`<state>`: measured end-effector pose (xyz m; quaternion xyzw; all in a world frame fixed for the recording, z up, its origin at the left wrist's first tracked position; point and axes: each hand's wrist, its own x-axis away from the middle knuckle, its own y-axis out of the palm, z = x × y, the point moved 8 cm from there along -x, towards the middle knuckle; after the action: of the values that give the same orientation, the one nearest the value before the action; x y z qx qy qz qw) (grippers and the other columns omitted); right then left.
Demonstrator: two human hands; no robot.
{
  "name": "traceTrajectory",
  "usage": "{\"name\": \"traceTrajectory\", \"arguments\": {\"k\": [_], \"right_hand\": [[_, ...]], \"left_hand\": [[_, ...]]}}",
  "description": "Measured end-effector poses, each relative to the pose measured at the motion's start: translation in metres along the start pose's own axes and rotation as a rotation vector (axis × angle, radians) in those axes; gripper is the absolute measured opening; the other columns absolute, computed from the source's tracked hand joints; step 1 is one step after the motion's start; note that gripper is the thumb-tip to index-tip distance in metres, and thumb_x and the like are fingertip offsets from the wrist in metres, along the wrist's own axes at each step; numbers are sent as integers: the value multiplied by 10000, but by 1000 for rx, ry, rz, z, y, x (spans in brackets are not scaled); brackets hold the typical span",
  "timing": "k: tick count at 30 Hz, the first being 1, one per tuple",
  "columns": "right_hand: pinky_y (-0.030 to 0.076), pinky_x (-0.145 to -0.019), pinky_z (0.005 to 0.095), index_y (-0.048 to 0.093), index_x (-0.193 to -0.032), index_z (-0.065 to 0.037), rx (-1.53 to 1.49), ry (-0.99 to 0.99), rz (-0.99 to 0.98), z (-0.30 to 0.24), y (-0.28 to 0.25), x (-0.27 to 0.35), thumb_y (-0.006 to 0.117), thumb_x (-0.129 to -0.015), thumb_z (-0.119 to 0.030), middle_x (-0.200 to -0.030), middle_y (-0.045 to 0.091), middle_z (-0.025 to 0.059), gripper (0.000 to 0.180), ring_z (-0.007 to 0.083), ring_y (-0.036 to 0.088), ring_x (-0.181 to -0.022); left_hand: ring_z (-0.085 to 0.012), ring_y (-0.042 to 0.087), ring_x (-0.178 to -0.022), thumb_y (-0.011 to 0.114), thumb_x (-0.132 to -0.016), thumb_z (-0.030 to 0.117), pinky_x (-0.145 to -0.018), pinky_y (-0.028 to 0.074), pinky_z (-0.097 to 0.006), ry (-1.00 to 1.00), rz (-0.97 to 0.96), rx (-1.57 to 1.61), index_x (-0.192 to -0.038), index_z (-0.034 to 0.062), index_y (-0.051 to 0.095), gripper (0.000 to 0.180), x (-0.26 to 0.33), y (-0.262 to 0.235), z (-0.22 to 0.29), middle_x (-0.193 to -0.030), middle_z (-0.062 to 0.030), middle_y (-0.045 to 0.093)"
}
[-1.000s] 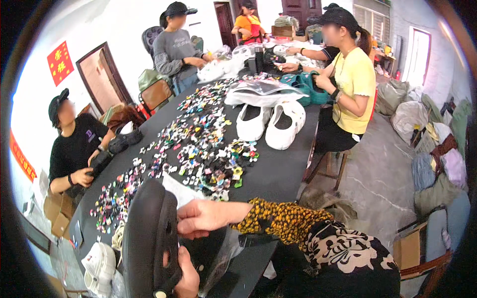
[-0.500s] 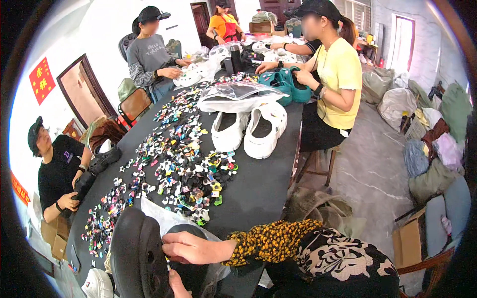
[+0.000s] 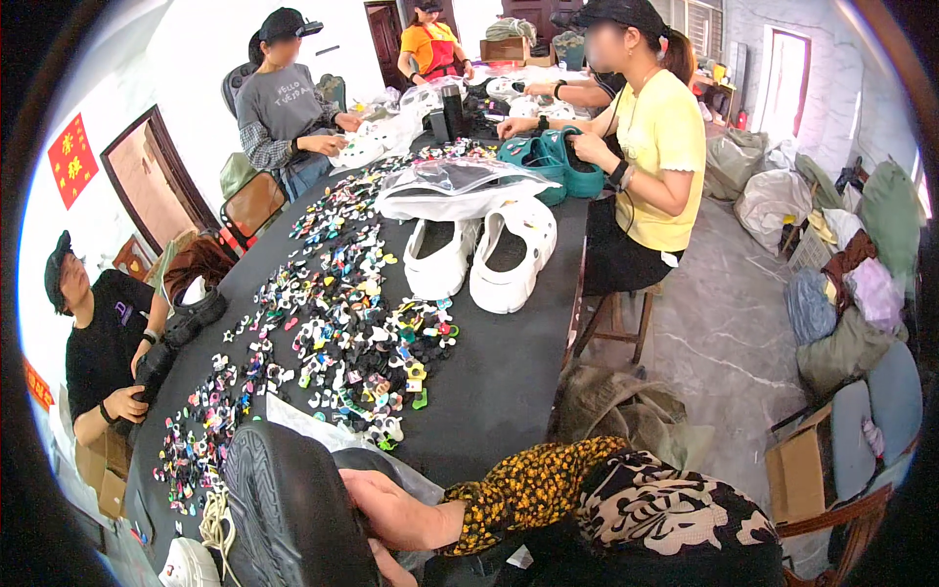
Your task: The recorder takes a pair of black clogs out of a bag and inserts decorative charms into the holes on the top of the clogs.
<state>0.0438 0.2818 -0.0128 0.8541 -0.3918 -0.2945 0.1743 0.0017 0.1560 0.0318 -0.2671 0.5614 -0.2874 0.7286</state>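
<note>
A black clog (image 3: 293, 499) is tilted up close in front of me, its ridged sole now showing. My right hand (image 3: 396, 509), in a yellow-flowered black sleeve, presses against its near side; the fingertips are hidden behind the clog. At the lower edge only a finger of my left hand (image 3: 391, 567) shows, against the clog; the rest is hidden. Behind the clog, a second dark shoe part (image 3: 367, 460) shows beside a clear plastic bag (image 3: 313, 419). Many small colourful shoe charms (image 3: 362, 342) are heaped on the black table (image 3: 489, 391).
A pair of white clogs (image 3: 514, 259) stands mid-table beside a clear bag (image 3: 460, 186). A white shoe (image 3: 189, 565) and cord (image 3: 217, 528) are at lower left. Co-workers sit around the table; one handles teal clogs (image 3: 548, 161). Sacks (image 3: 773, 210) line the right wall.
The black clog has turned from its holed upper side to its sole. My right hand has shifted slightly right and down with it, its fingers now behind the clog.
</note>
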Motion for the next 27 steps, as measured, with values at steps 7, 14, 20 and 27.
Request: {"name": "traceTrajectory", "arguments": {"k": [7, 14, 20, 27], "right_hand": [[433, -864, 313, 543, -1133, -12, -126, 155, -19, -25, -7, -11, 431, -932, -205, -1095, 592, 80, 300, 164, 546, -980], [446, -839, 339, 576, -1079, -35, -688, 520, 131, -21, -13, -14, 442, -922, -311, -1037, 623, 78, 345, 185, 573, -897], [461, -822, 336, 598, -1040, -38, -740, 591, 115, -24, -15, -20, 450, -922, -335, -1005, 637, 89, 353, 187, 588, -864], [488, -781, 357, 632, -955, -8, -802, 638, 197, -26, -23, -26, 464, -910, -322, -939, 658, 122, 359, 226, 609, -794]], "left_hand": [[-249, 608, -937, 638, -844, 171, -845, 449, -358, 0, 17, 16, -1026, 4, 641, 247, -39, 14, 48, -1035, -161, 638], [-252, 606, -932, 636, -845, 171, -841, 449, -354, 0, 26, 34, -1030, -4, 633, 254, -101, 33, 113, -1032, -158, 637], [-254, 605, -928, 634, -846, 171, -839, 450, -350, -15, 32, 40, -1033, -10, 627, 260, -114, 41, 123, -1030, -156, 637], [-257, 603, -923, 632, -848, 171, -835, 451, -346, -26, 32, 75, -1037, -18, 619, 267, -123, 56, 136, -1028, -154, 636]]}}
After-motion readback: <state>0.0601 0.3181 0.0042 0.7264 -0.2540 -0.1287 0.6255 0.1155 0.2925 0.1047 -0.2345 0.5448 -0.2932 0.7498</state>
